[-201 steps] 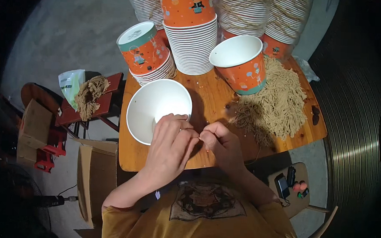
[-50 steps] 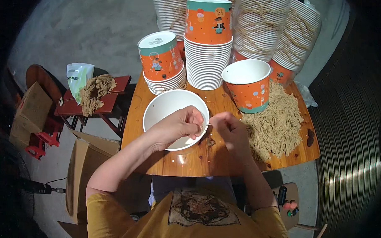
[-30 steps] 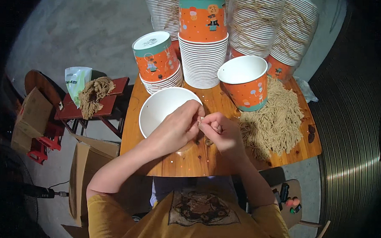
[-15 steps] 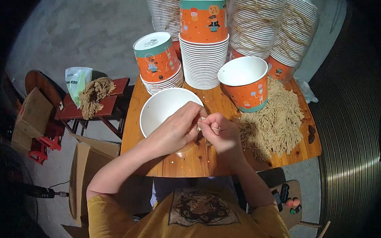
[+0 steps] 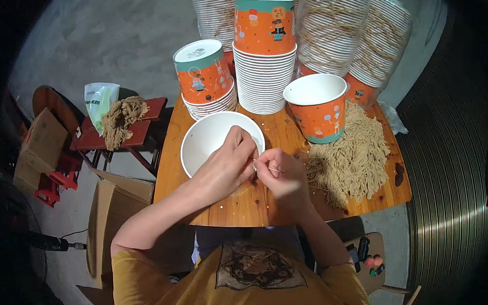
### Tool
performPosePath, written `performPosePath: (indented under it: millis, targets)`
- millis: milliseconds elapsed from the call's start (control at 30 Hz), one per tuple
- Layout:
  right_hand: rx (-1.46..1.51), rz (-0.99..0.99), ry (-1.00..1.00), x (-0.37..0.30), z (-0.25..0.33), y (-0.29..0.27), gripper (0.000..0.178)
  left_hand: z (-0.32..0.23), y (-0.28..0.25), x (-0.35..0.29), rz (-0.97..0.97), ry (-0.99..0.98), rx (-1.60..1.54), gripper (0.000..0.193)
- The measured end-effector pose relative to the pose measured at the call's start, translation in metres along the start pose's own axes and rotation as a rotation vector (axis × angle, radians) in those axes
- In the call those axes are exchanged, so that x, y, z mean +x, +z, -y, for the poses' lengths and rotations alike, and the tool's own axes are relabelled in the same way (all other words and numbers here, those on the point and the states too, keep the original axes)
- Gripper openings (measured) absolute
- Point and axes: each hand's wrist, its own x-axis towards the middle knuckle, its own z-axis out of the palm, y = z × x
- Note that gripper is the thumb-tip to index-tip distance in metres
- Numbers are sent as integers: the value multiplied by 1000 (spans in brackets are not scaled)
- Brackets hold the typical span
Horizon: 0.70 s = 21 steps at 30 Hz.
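Here's the glossy brown wooden table, bearing a tall stack of upturned orange-and-green paper tubs! Left of that stack, a shorter matching stack; right, an open orange tub, tan yarn heap; in front, a round white-walled tub.

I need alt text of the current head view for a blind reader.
A person's right hand pinches thin pale string close to the left hand, by an open round paper bucket, white inside, on a brown wooden table. At right, an orange paper bucket and a heap of tan string; behind, stacked upturned orange-and-green buckets.
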Motion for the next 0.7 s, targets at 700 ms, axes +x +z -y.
performPosePath:
  millis: [700]
  targets:
    - [-235,-71,-183,1,8,2,15,-10,6,-7,-169,-227,-116,9]
